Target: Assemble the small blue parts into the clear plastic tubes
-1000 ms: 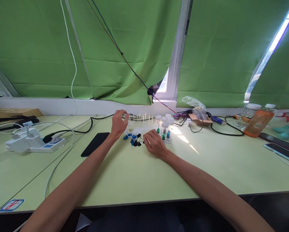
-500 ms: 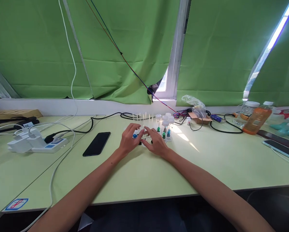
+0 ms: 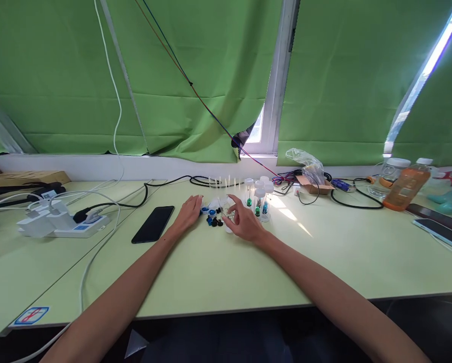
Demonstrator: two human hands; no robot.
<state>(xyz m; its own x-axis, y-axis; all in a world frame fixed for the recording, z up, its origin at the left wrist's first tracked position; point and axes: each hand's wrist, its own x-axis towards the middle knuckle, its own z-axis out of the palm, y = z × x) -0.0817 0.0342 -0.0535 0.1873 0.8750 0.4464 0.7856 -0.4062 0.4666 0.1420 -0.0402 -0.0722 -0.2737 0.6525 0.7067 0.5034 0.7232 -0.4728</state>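
Observation:
My left hand [image 3: 189,213] lies low over the table, its fingers stretched out together beside the small blue pieces [image 3: 211,213]. No held thing shows in it. My right hand [image 3: 244,221] is curled, thumb and fingers bent round something small and pale that I cannot make out. Several small black pieces [image 3: 219,222] lie between the hands. Thin pale sticks [image 3: 228,181] stand upright just behind them. Right of my right hand stand several clear tubes [image 3: 259,202] with white caps and green or blue contents. A small white piece [image 3: 228,230] shows under my right hand.
A black phone [image 3: 153,225] lies left of my left arm, beyond it a white power strip [image 3: 82,228] with chargers and cables. Rightward are an open cardboard box [image 3: 315,188] with a plastic bag, an orange bottle [image 3: 407,185], a clear jar [image 3: 389,177] and another phone [image 3: 441,233].
My hands have parted. The left hand has moved left and its fingers have straightened, uncovering the blue and black pieces. The right hand has stayed nearly in place. The view has shifted slightly.

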